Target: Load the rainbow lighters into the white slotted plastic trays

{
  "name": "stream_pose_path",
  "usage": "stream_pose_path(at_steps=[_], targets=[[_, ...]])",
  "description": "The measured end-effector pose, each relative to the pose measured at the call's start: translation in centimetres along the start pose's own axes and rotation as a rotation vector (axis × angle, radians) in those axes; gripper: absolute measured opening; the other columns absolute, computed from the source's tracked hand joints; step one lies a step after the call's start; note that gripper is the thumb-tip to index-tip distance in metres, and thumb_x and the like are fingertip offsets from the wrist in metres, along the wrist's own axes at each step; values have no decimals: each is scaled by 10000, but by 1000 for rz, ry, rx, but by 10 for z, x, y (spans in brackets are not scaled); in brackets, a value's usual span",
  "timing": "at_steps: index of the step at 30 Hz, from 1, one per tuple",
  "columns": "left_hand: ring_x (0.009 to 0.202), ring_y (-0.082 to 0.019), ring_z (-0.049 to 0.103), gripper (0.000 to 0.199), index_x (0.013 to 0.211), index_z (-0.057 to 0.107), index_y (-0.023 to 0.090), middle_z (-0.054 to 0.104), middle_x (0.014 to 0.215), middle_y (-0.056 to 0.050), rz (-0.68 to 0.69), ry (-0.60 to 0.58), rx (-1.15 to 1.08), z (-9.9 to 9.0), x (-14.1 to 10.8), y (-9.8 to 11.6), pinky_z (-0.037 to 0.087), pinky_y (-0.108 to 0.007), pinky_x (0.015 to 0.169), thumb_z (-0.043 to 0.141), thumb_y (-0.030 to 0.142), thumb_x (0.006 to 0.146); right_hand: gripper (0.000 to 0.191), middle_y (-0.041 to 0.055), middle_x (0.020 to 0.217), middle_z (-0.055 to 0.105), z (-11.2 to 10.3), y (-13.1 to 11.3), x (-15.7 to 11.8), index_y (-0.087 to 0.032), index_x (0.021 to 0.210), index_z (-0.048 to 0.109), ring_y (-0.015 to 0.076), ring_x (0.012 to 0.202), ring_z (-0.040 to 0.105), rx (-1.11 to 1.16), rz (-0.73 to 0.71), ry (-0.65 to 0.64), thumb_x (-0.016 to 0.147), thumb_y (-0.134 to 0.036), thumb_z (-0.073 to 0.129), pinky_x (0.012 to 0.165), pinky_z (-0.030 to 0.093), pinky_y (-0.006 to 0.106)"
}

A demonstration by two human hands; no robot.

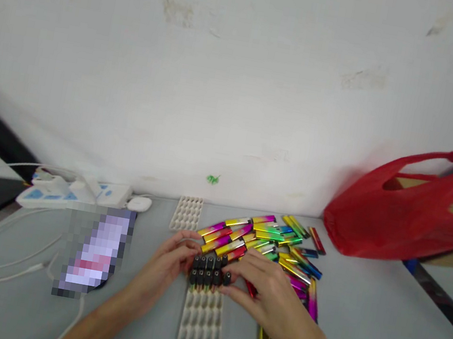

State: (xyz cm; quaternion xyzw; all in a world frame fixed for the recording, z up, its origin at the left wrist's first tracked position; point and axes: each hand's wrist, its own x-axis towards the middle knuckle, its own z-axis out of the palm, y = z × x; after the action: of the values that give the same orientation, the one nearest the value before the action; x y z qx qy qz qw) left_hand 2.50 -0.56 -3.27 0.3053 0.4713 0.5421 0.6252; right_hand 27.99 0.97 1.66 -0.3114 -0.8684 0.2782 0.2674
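A pale moulded tray with rows of oval hollows lies in front of me. Small black-topped pieces, each with a round metal tip, stand in two rows at its far end. My right hand closes its thumb and fingers around one black-topped piece at the right end of the near row. At the left end of those rows is my left hand, its fingers curled together; what they pinch, if anything, is hidden. Shiny multicoloured metallic cases, flat and oblong, lie in a loose spread behind and beside my right hand.
A second pale tray rests near the wall. Left of my hands are a blurred-out phone, a white power strip with looping cables and a small white device. A red bag stands at the right.
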Motion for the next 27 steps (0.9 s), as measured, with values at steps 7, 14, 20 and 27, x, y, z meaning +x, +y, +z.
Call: stream_pose_path(at_steps=[7,14,20,27], targets=[[904,-217,667,394,1105,722,219,738,939,-9,14,4,15,-1,2,-2,491,-307,782,879,313,757,134,17,988,729,-1,-3,-1,-216,1061,731,215,957,680,-6,16,-37,1058,-348,752,842,478,314],[852,-216,669,323,1082,728,224,736,921,-14,60,37,102,2,-2,-1,478,-296,722,841,339,802,137,17,987,738,0,-3,0,-222,1067,736,218,942,678,-42,15,-56,1050,-356,762,837,479,318],[631,-186,594,275,1023,743,219,720,786,-4,142,48,238,4,-2,4,444,-285,579,830,334,789,183,-4,920,739,6,3,1,-224,1082,709,220,936,679,-40,47,1,1006,-343,824,827,463,318],[598,-190,595,250,1001,749,218,718,772,-8,163,48,301,4,-3,5,469,-289,544,796,351,794,178,-35,854,714,-4,2,-1,-239,1034,699,196,855,679,16,91,-7,931,-222,844,797,449,302]])
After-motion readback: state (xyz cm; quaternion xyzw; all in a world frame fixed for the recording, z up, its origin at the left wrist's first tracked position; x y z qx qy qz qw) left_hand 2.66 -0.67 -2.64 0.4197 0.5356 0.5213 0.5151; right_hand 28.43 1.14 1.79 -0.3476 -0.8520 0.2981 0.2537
